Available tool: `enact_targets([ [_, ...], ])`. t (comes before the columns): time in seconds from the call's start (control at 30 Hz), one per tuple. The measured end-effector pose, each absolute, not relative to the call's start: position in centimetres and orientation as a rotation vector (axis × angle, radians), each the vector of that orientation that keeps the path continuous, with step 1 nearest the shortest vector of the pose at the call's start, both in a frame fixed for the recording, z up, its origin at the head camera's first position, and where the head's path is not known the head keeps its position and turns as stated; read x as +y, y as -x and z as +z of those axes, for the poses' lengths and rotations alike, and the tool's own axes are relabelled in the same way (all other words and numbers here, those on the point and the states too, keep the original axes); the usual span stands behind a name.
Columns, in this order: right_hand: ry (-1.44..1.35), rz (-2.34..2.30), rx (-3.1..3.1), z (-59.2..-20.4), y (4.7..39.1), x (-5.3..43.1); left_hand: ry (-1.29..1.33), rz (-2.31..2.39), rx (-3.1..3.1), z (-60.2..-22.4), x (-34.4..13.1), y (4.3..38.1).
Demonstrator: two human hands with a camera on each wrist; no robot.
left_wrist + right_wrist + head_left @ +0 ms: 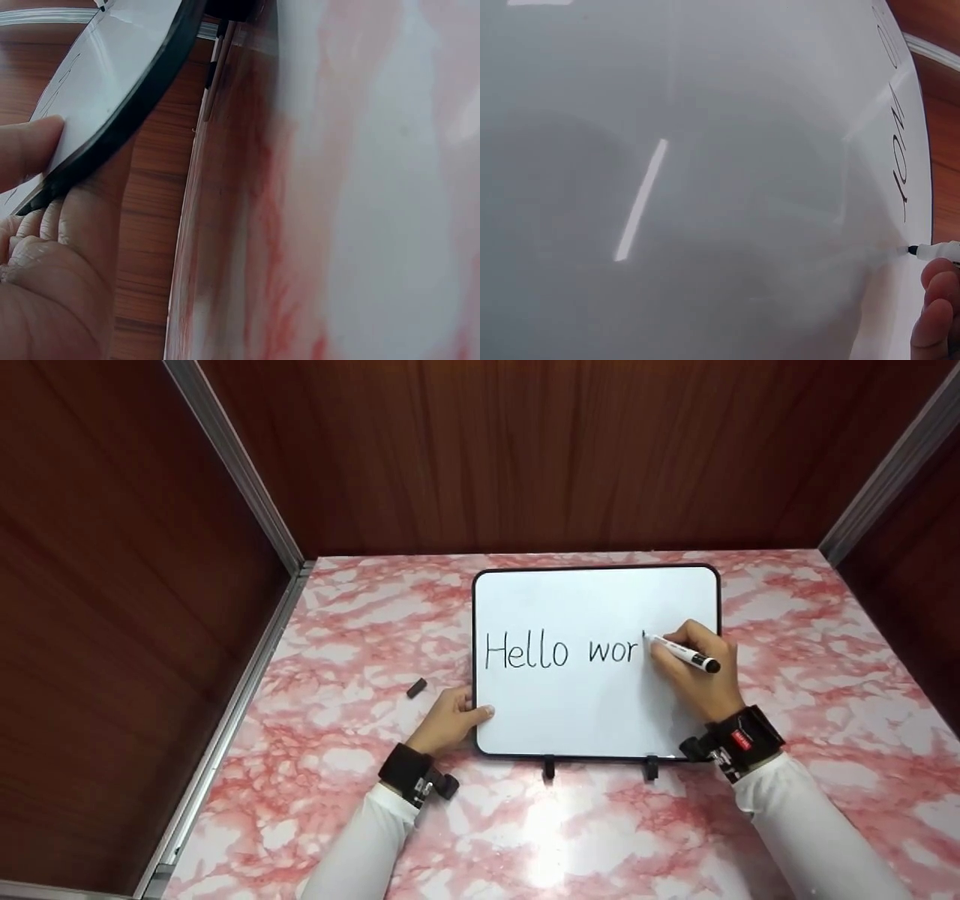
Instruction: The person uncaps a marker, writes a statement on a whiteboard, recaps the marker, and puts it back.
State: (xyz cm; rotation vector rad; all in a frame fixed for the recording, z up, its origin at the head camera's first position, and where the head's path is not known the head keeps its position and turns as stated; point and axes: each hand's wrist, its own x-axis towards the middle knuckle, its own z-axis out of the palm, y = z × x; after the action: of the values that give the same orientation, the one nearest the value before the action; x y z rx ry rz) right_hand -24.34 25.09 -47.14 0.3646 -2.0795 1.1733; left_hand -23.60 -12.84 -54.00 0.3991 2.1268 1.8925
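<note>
A black-framed whiteboard (570, 712) stands on the table, bearing the handwritten black letters "Hello wor". My left hand (448, 720) grips its left edge low down, thumb on the white face and the other fingers behind the frame, as the left wrist view shows. In my right hand (701, 671) is a white marker (684, 652) with a black end, pinched between thumb and fingers. Its black tip (913, 250) meets the board just right of the "r", at the top of a short dark stroke. Only the right hand's fingertips (939, 300) show in the right wrist view.
A small black marker cap (416, 688) lies on the red-and-white marbled table (337, 645), left of my left hand. Two black feet (651, 768) jut out below the board. Dark wood panels (525, 457) with metal edge strips enclose the back and sides.
</note>
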Motion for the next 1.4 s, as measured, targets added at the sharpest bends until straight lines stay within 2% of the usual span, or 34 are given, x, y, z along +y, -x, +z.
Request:
enact_targets([
  [1.4,-0.394,1.157,-2.119,-48.6,22.4,25.4,-0.411,1.9,2.116,-53.9,-12.8,23.6],
])
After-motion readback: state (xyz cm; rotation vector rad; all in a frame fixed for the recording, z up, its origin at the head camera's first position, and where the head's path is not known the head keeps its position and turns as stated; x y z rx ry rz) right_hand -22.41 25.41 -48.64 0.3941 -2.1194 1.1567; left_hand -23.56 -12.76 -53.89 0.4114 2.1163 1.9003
